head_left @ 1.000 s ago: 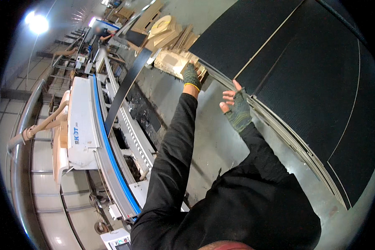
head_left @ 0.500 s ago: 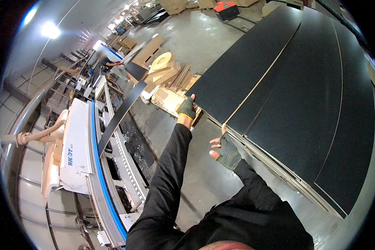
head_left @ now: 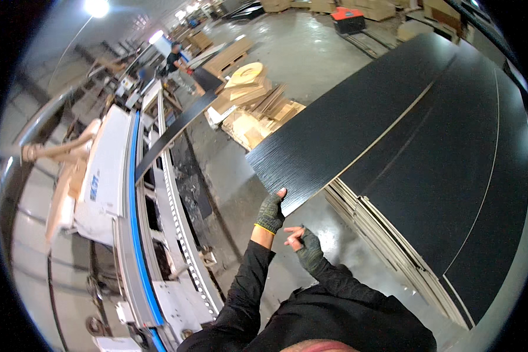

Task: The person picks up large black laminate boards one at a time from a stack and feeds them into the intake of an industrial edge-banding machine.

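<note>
My left hand [head_left: 271, 212], in a dark grey fingerless glove with a yellow cuff, grips the near end of a long black board [head_left: 328, 149], with the thumb on its top face. The fingers beneath the board are hidden. This board juts out past the edge of a stack of boards [head_left: 387, 229], its far part still lying on top. Just right of and nearer than the left hand, my right hand [head_left: 306, 245], gloved the same way, hangs free below the board's corner. Its fingers are loosely bent and apart, holding nothing.
On the left runs a long white machine [head_left: 108, 170] with a blue strip [head_left: 134, 176]; a narrow black board [head_left: 176, 126] lies across it. Wooden offcuts [head_left: 255, 111] are piled beyond the stack. A person [head_left: 175, 63] stands far back. A red-topped pallet truck [head_left: 349, 20] is behind.
The black board has slid toward me and left, out over the stack's edge, with my left hand on it. My right hand has come off the stack's edge and moved nearer.
</note>
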The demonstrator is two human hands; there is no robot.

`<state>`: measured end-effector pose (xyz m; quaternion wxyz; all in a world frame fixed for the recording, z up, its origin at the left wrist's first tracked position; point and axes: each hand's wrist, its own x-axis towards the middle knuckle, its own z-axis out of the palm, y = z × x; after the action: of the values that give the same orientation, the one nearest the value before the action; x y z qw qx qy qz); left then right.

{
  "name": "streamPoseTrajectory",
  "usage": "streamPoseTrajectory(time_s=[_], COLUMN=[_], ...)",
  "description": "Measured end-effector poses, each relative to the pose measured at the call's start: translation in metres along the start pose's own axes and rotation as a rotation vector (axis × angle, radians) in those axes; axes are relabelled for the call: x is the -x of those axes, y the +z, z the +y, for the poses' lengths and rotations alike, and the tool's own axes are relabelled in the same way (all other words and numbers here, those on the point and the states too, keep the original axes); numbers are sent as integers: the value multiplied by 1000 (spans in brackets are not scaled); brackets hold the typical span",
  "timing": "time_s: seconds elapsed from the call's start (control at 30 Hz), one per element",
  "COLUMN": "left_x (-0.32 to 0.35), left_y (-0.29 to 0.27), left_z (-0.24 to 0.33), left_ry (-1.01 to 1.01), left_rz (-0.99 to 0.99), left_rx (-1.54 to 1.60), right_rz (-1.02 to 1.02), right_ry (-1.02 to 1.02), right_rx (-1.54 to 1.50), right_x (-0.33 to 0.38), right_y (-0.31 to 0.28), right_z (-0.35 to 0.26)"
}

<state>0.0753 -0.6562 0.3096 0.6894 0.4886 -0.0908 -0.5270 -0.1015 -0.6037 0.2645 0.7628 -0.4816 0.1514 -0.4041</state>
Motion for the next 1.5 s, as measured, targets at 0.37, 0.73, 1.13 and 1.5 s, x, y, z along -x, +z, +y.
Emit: streamPoseTrajectory(time_s=[0.37,0.73,1.13,1.5], left_x=[127,388,580,575], left_y=[-129,-327,-351,-389], left_z=[18,16,-82,-159], left_ry=[122,278,965,792], left_rz=[345,608,729,1244], left_rx=[26,243,701,1073], right_rz=[81,121,-384,-240], right_ry=[177,146,666,664], right_rx=[-560,-657,-628,-271], right_x=[-23,-13,-24,101], right_y=[-48,-105,-73,71], right_z=[-9,2,-3,5])
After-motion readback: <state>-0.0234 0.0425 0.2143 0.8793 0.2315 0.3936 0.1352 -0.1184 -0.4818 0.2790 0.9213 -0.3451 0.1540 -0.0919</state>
